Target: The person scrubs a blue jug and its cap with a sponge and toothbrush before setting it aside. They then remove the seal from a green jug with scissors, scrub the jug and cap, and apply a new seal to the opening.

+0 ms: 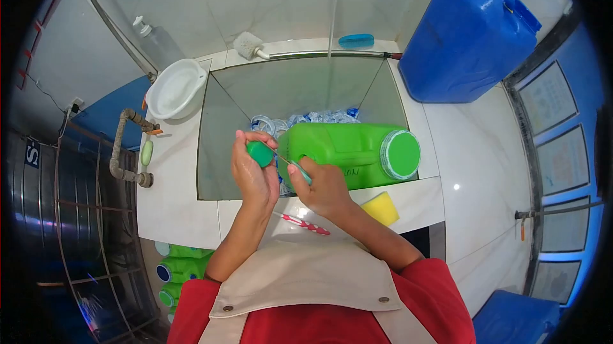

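Note:
My left hand (251,168) is closed round a small green cap (260,153), with the palm turned up. In my right hand (324,186) is a thin metal tool with a teal handle (301,173); its slim shaft points at the cap. A large green jug (345,143) lies on its side over the tiled basin (223,114), just beyond both hands, its wide green lid (403,154) facing right. Clear plastic pieces with blue parts (313,117) fill the basin behind the jug. A red-and-white toothbrush (305,223) lies near my forearms, and a yellow sponge (381,208) sits right of it.
A white plastic tub (177,89) and a pump bottle (156,41) stand at the left. A round brush (249,45) and a blue brush (356,41) rest on the back ledge. A tall blue container (469,37) stands back right. Green jugs (182,270) are below left.

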{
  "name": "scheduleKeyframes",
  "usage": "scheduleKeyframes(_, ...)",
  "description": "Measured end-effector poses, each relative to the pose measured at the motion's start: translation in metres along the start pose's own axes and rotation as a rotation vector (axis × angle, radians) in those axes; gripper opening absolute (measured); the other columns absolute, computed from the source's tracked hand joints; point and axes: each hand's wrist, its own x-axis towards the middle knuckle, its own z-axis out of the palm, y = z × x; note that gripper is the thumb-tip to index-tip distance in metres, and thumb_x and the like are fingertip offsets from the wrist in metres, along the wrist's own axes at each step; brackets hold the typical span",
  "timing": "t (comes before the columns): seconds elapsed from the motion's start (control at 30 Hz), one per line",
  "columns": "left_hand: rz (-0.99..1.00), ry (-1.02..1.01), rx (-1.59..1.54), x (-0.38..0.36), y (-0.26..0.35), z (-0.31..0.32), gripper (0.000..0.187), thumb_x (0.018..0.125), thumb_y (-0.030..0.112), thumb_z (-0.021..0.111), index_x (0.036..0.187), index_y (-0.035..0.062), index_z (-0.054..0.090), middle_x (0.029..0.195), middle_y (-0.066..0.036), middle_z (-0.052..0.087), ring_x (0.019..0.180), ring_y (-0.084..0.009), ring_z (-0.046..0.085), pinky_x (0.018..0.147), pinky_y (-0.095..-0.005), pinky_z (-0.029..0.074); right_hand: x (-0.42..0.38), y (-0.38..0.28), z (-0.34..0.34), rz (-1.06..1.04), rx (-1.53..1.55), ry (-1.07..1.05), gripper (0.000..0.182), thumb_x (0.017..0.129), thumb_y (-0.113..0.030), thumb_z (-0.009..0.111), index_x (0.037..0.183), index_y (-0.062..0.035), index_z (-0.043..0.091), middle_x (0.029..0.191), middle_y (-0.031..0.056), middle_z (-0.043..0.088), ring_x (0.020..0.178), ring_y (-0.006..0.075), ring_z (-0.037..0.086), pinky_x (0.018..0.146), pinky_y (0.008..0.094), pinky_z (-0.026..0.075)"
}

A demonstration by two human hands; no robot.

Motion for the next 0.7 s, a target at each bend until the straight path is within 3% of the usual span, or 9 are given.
scheduleKeyframes(0.07, -0.003, 0.003, 0.003, 0.0, -0.001, -0.001, 0.039, 0.1, 0.03, 0.035, 0.076, 0.0042, 0.051, 0.075, -0.009, 0.052, 0.073, -0.0167, 0.049, 0.071, -0.0298, 0.038, -0.004, 0.0, 0.003, -0.095, 0.016, 0.053, 0.035, 0.088, -0.034, 0.055, 0.072, -0.0035, 0.052, 0.048, 0.015, 0.051, 0.047, 0.035, 0.055, 0.045, 0.0445, 0.042)
scheduleKeyframes(0.17, 0.0, -0.001, 0.023, 0.0, 0.0, 0.001, 0.036, 0.099, 0.029, 0.036, 0.076, 0.0045, 0.05, 0.074, -0.009, 0.05, 0.073, -0.0173, 0.048, 0.074, -0.0306, 0.039, 0.002, 0.004, -0.004, 0.004, -0.01, 0.018, 0.033, 0.088, -0.032, 0.056, 0.072, -0.0039, 0.052, 0.048, 0.0139, 0.05, 0.047, 0.0339, 0.055, 0.045, 0.0433, 0.042)
scheduleKeyframes(0.43, 0.028, -0.038, -0.026, 0.003, -0.002, -0.001, 0.039, 0.1, 0.026, 0.032, 0.076, 0.002, 0.051, 0.075, -0.011, 0.052, 0.075, -0.0186, 0.049, 0.074, -0.0311, 0.039, -0.004, 0.001, 0.003, -0.077, 0.017, 0.082, 0.033, 0.087, -0.031, 0.057, 0.069, -0.0047, 0.051, 0.047, 0.0138, 0.05, 0.043, 0.034, 0.052, 0.043, 0.0429, 0.041)
scheduleKeyframes(0.5, 0.018, -0.022, -0.013, 0.001, -0.001, 0.002, 0.034, 0.099, 0.027, 0.037, 0.075, 0.0047, 0.049, 0.073, -0.009, 0.049, 0.073, -0.0179, 0.047, 0.077, -0.0314, 0.04, -0.006, 0.001, 0.007, -0.125, 0.04, 0.093, 0.033, 0.087, -0.031, 0.057, 0.068, -0.0049, 0.051, 0.047, 0.0138, 0.049, 0.043, 0.034, 0.052, 0.043, 0.0429, 0.041)
scheduleKeyframes(0.7, 0.014, -0.011, 0.016, 0.0, -0.002, 0.001, 0.034, 0.099, 0.028, 0.037, 0.076, 0.0054, 0.048, 0.073, -0.009, 0.049, 0.073, -0.0178, 0.048, 0.076, -0.0316, 0.041, -0.003, 0.003, 0.004, -0.034, -0.012, 0.102, 0.034, 0.088, -0.03, 0.057, 0.067, -0.0046, 0.05, 0.047, 0.0143, 0.05, 0.042, 0.0341, 0.052, 0.043, 0.043, 0.041)
